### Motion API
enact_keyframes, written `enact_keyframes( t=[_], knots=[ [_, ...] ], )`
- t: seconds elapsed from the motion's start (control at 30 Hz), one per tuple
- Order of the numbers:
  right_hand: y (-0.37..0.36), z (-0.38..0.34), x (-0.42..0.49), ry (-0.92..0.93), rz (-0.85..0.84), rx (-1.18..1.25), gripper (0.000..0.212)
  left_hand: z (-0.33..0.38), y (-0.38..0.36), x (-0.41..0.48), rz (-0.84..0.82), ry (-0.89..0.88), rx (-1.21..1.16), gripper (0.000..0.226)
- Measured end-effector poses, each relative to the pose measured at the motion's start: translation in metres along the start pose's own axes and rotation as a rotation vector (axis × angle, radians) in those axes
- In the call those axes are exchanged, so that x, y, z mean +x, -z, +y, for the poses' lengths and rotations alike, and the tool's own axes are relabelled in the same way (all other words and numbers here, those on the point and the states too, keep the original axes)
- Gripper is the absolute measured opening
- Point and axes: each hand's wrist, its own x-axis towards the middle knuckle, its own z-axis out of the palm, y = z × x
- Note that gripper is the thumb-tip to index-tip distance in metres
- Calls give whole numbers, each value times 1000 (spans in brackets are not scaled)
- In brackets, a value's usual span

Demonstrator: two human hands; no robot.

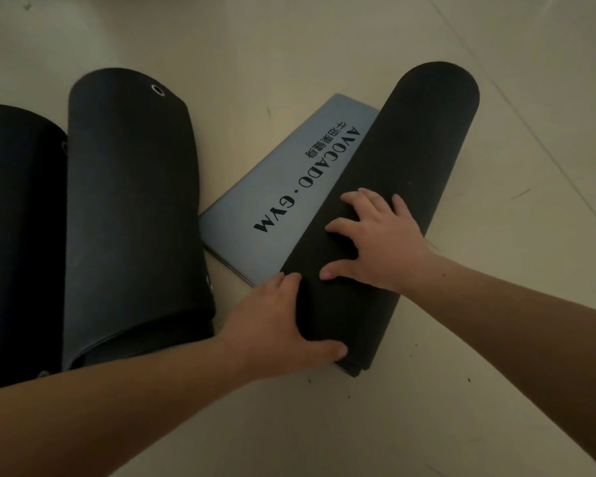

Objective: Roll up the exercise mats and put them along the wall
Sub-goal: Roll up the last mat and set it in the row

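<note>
Black foam of the mostly rolled mat lies slantwise on the pale tiled floor, and we have both hands on it: our left hand wraps its near end, fingers curled round it, while our right hand presses on top, spread flat and grasping nothing. Its grey unrolled tail, printed AVOCADO·GYM, lies flat beside the roll, and further left a rolled mat with a metal eyelet lies touching another roll.

Your left hand and right hand sit on the half-rolled mat; left of it lie its flat end, a rolled mat, then another roll.
</note>
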Motion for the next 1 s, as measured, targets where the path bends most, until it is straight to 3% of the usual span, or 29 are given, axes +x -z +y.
enact_keyframes(
  t=[0.2,0.37,0.47,0.6,0.73,0.9,1.0],
  knots=[
    [-6,-2,-15,-118,67,87,91,30,-31,5,0,174,49,158],
    [-7,11,-24,-7,-83,150,88,37,-37,15,-13,222,96,158],
    [-12,18,-37,-4,-37,244,87,19,-19,18,-1,185,-21,147],
    [-15,26,-52,-100,-67,473,92,-7,13,20,-33,157,-389,111],
    [-11,33,-63,-118,6,614,82,11,1,13,-71,153,-688,98],
    [6,39,-72,-184,183,384,62,48,-36,-2,-236,170,-985,68],
    [16,25,-65,-145,74,149,60,41,-40,-1,-412,209,-950,71]
  ],
)
